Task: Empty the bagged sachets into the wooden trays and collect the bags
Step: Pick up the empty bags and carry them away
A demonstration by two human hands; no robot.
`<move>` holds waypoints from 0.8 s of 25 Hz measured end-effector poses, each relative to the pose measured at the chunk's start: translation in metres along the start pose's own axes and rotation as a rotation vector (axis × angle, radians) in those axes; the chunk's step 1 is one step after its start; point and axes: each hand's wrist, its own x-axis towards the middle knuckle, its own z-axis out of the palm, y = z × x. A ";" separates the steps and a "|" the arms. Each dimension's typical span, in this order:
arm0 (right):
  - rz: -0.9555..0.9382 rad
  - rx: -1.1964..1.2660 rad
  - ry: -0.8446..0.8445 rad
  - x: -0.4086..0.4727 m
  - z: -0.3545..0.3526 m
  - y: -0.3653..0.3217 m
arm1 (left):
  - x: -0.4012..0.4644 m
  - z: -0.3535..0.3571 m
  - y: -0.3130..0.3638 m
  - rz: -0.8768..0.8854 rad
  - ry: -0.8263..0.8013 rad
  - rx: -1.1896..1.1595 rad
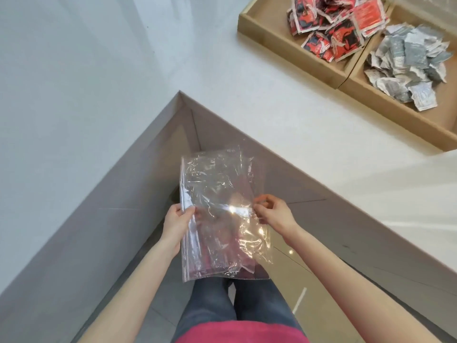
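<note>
White worktop [247,100]: plain, matte surface, running in an L around an inside corner at the centre of the view. One run extends toward the upper left, the other toward the lower right. A brighter patch of light lies on the right-hand run.

Worktop front panel [103,219]: grey-brown, flat, dropping from the worktop edge down to the floor on both runs; the two faces meet in a vertical seam at the corner. Thin joint lines cross the panels.

Floor [291,276]: glossy tiles, with small bright reflections.

Blue jeans [259,305]: both legs seen from above.

Pink top [242,335]: hem at the bottom edge of the view.
</note>
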 end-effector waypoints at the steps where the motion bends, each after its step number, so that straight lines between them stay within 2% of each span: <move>1: 0.020 -0.008 -0.012 0.009 0.004 0.005 | 0.008 0.000 -0.007 -0.017 0.021 0.000; 7: 0.090 -0.018 -0.028 0.077 0.031 0.037 | 0.061 -0.004 -0.055 -0.125 0.016 -0.007; 13: 0.194 -0.056 -0.015 0.158 0.068 0.086 | 0.136 0.007 -0.112 -0.153 0.016 0.003; 20: 0.192 -0.192 0.011 0.234 0.106 0.134 | 0.212 0.028 -0.155 -0.200 0.134 -0.003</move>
